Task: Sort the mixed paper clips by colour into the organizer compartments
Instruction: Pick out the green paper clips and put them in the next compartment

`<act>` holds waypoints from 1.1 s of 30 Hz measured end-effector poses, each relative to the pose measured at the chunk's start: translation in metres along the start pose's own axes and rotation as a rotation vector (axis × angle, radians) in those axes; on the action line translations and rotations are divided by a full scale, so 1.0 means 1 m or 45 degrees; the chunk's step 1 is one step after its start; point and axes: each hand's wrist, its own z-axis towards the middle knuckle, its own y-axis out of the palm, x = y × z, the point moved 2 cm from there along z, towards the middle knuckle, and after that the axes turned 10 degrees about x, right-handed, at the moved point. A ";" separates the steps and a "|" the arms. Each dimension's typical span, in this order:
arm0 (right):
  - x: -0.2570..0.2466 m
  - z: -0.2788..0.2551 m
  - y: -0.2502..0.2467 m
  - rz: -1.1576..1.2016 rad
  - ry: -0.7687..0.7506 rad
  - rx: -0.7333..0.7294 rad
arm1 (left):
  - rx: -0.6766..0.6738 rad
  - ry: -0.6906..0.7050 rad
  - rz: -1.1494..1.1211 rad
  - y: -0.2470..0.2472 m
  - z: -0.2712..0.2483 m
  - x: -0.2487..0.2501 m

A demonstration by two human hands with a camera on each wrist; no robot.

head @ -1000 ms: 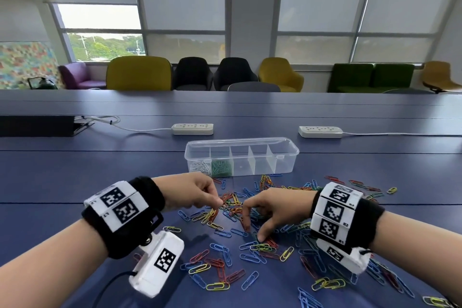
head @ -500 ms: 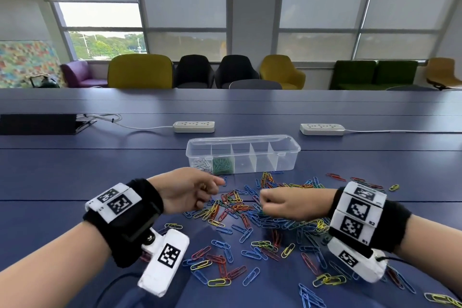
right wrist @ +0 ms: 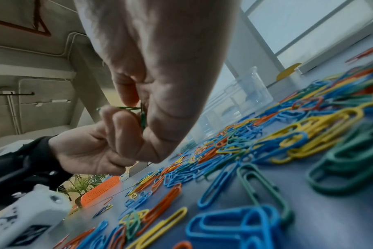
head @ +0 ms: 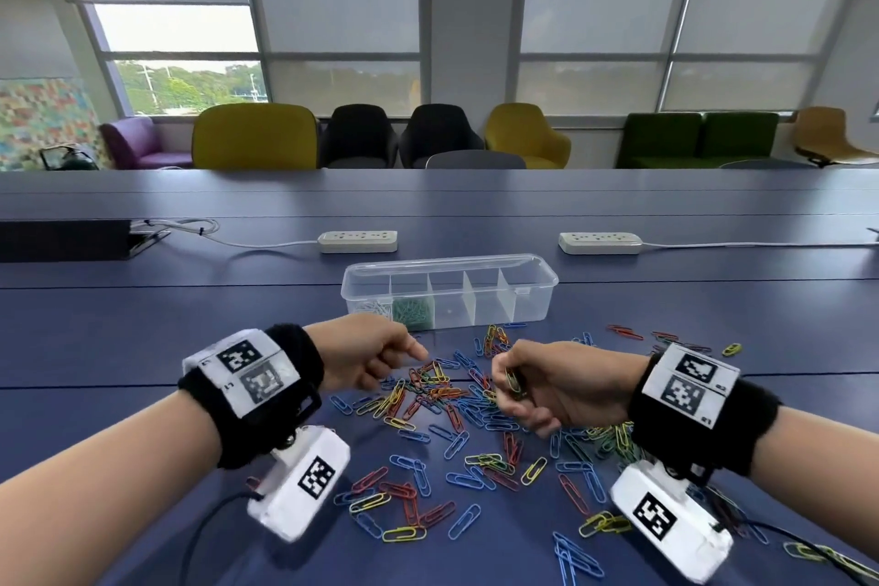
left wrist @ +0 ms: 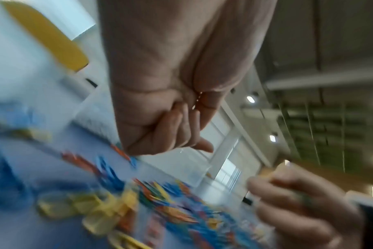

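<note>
Since a second ago both hands have lifted off the scattered coloured paper clips (head: 442,400). The right hand (head: 547,388) pinches green clips (head: 513,383), partly hidden; the left hand (head: 368,355) is curled, contents unclear through blur. The clear plastic organizer (head: 528,300) sits just beyond.

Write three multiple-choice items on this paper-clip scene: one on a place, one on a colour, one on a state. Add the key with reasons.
1. Where do the sorted green clips lie in the organizer?
A. second compartment from its left end
B. its right end compartment
C. its middle compartment

2. What colour are the clips held in the right hand?
A. orange
B. green
C. blue

3. How is the left hand?
A. flat on the table
B. fingers curled, above the pile
C. inside the organizer

Key: 1 A, green fills the second cell; 2 B, the right wrist view shows green wire pinched; 3 B, the head view shows it curled over loose clips.
</note>
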 end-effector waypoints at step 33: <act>0.000 -0.007 0.005 -1.261 -0.165 0.157 | 0.130 0.510 1.260 0.005 0.038 -0.005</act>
